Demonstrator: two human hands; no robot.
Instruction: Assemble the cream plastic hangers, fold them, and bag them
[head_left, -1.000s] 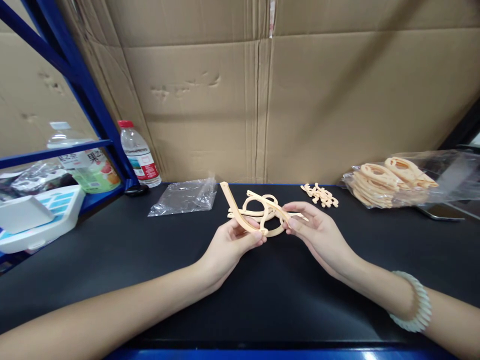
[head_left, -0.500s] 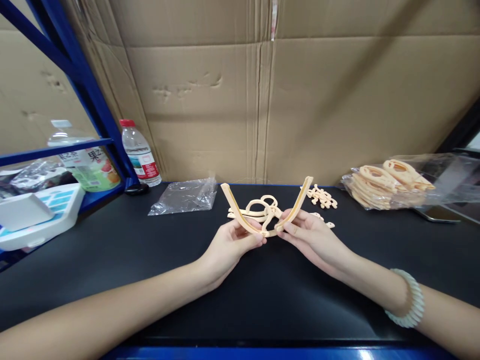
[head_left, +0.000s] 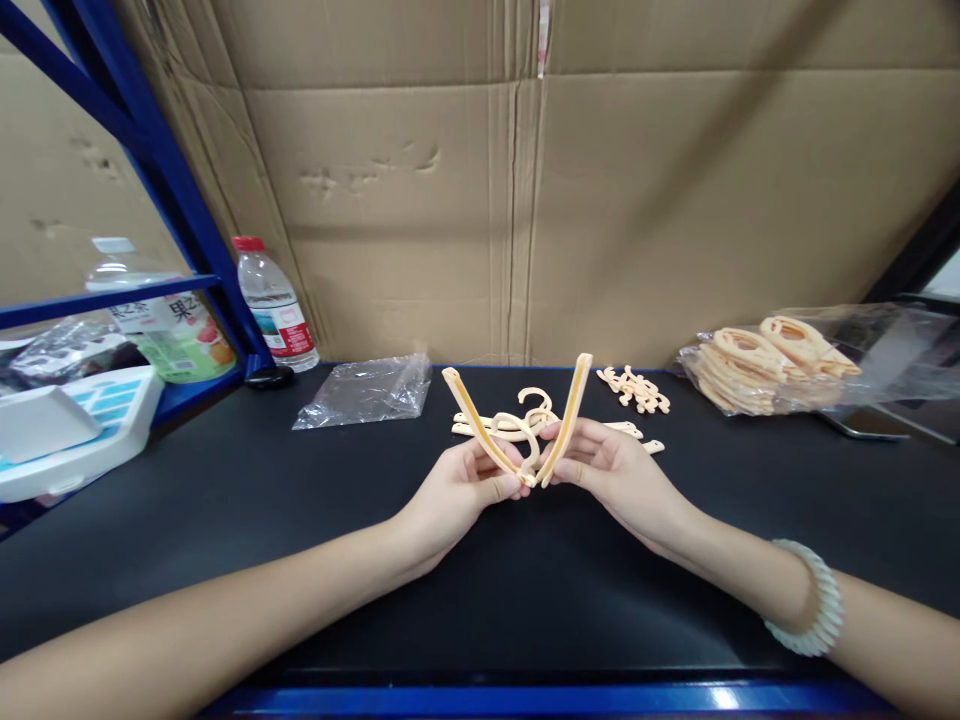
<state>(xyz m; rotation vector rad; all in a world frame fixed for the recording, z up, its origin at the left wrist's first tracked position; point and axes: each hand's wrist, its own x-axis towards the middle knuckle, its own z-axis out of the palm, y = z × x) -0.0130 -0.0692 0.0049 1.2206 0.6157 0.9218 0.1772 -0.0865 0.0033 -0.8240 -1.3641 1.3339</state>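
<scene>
1. Left hand [head_left: 459, 487] closed on the lower end of the left hanger arm [head_left: 471, 422]; right hand [head_left: 609, 470] closed on the lower end of the right hanger arm [head_left: 565, 420]. Both peach plastic arms folded up into a narrow V, meeting at a hinge [head_left: 531, 478] between the fingertips, held just above the black tabletop [head_left: 225, 500] near its middle.
2. Risk, as a judgement: a thin plastic hinge forced past its stop, cracking or popping apart under more squeeze from both sides.
3. Risk of pinched fingertips, with the pads sitting right beside the closing joint.
4. Risk of the hook [head_left: 534, 405] behind the V snagging the loose hanger parts [head_left: 495, 425] lying on the table and dragging them along.
5. Risk of a slip: grip only at the lower ends, long arms free above, easily twisted out of line.
6. Readable writing: large Chinese characters on the label of the green-and-white bottle [head_left: 161, 325] on the blue shelf, not legible enough to quote with certainty.
7. Water bottle [head_left: 274, 305] with red cap and red-and-white label; print too small to read.
8. Bagged stack of hangers [head_left: 765, 360] at right, small clips [head_left: 634, 388], empty plastic bag [head_left: 367, 390]: no writing visible.
</scene>
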